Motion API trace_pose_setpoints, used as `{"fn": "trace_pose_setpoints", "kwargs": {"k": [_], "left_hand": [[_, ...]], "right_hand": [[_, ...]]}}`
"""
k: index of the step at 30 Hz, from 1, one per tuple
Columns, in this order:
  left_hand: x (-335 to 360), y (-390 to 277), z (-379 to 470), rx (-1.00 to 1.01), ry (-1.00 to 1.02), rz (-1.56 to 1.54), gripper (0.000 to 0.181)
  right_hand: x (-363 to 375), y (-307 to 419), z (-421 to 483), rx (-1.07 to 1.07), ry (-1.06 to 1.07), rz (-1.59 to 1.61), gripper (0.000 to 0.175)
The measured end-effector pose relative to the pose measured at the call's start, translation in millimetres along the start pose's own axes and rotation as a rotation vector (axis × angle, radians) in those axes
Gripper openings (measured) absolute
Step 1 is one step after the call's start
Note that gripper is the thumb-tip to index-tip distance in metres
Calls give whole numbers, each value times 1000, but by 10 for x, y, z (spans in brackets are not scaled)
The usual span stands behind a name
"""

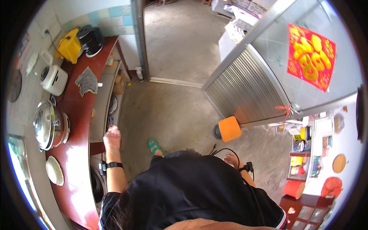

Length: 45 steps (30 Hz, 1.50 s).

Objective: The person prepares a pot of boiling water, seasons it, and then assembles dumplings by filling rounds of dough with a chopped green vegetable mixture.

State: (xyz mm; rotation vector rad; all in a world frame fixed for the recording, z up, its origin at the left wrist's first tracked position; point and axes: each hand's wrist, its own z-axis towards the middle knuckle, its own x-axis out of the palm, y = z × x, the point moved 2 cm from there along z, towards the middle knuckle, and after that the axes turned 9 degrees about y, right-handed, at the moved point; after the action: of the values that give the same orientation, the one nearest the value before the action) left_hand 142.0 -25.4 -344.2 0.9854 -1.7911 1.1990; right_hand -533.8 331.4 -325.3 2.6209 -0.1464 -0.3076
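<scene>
My left hand (112,138) is beside the front edge of the red countertop (77,120), with nothing visible in it and its fingers loosely together; whether they are closed is unclear. A black strap with a small device circles that wrist. My right hand (231,161) hangs low by my side, partly behind a black cable (230,149); its fingers look curled, and I cannot tell whether it holds anything. On the counter, a steel pot with a glass lid (44,125) stands behind my left hand, and a grey cloth (87,82) lies farther along.
An orange-topped stool or bin (229,129) stands on the floor near the open metal door (247,86). A black kettle (89,40), a yellow cover (69,46) and a white toaster (55,80) are on the counter. Shelves with goods (300,155) line the right side.
</scene>
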Motion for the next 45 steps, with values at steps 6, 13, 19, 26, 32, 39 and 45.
{"fn": "trace_pose_setpoints", "kwargs": {"k": [6,13,19,26,32,39,45], "left_hand": [[1403,2378,-284,-434,-194,463,25],[2283,5088,-752,-842,98,712,36],[3295,6916,-1334,-1135,605,959,32],[3955,9101,-2011,-1294,799,1118,25],[4706,10769,-2356,-1274,867,962,25],[5293,11995,-2236,-1127,849,1020,26],[5407,12932,-1681,-854,656,1088,27]], "right_hand": [[-497,-1547,-602,-29,-109,127,23],[-1662,-3764,-1019,-298,-377,-50,24],[-2054,-3675,-1528,19,-537,667,32],[-3232,-3901,-1641,-40,-558,653,25],[-4938,-4088,-2157,-18,-678,705,26],[-6686,-3825,-1785,-154,-654,612,31],[-8406,-3389,-1144,-210,-537,309,33]]}}
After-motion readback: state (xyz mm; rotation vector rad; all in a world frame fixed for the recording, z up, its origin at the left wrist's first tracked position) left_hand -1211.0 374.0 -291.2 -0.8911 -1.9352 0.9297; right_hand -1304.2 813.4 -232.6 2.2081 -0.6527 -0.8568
